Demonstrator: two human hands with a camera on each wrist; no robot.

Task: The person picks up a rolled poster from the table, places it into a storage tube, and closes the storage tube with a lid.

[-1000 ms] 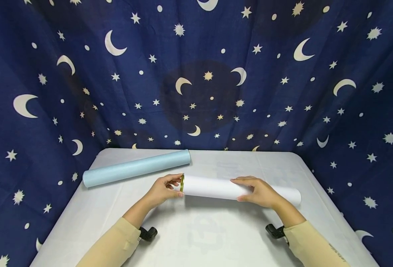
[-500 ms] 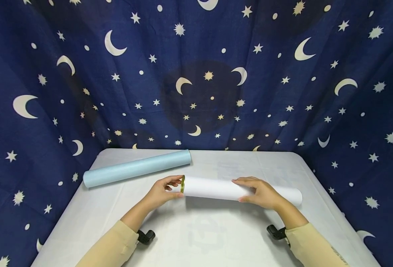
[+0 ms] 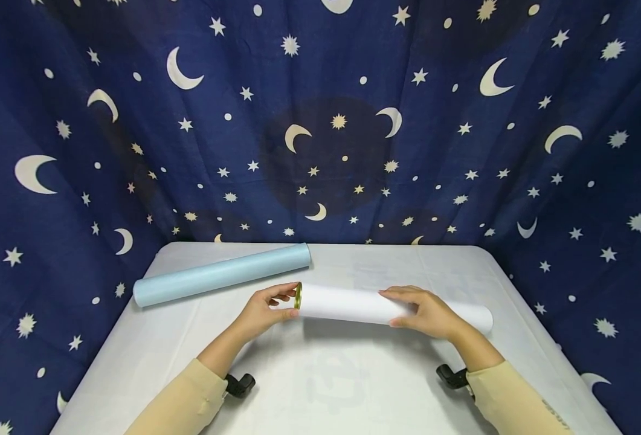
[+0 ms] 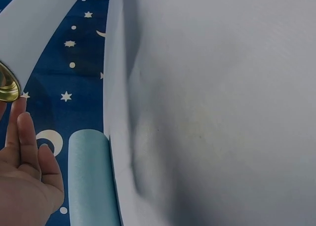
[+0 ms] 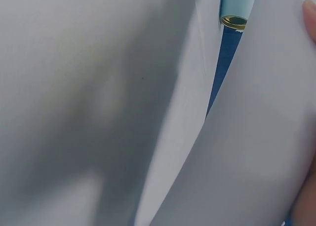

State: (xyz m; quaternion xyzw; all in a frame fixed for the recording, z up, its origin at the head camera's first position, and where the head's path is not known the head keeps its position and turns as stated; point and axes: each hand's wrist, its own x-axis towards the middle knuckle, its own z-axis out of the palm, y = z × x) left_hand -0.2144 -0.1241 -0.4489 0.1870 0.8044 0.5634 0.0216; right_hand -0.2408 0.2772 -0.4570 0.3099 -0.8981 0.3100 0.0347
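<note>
A long white cardboard tube (image 3: pixel 347 305) with a gold metal rim (image 3: pixel 298 296) at its left end lies crosswise between both hands, sloping down to the right. A shadow falls on the table beneath it. My left hand (image 3: pixel 263 313) pinches the rimmed end, thumb on the near side and fingers on the far side. In the left wrist view, fingertips of the left hand (image 4: pixel 30 171) touch the gold rim (image 4: pixel 10 87). Right of the tube's middle, my right hand (image 3: pixel 426 313) grips it from above. Only part of that hand (image 5: pixel 307 196) shows in the right wrist view.
A light blue tube (image 3: pixel 222 276) lies slanted on the back left of the white-covered table (image 3: pixel 331 386). Its gold-rimmed end (image 5: pixel 234 22) shows in the right wrist view. A dark blue curtain (image 3: pixel 320 121) with moons and stars surrounds the table's back and sides.
The left end of the white tube and the left hand have risen very slightly. Both hands keep the same hold, and the blue tube stays where it was.
</note>
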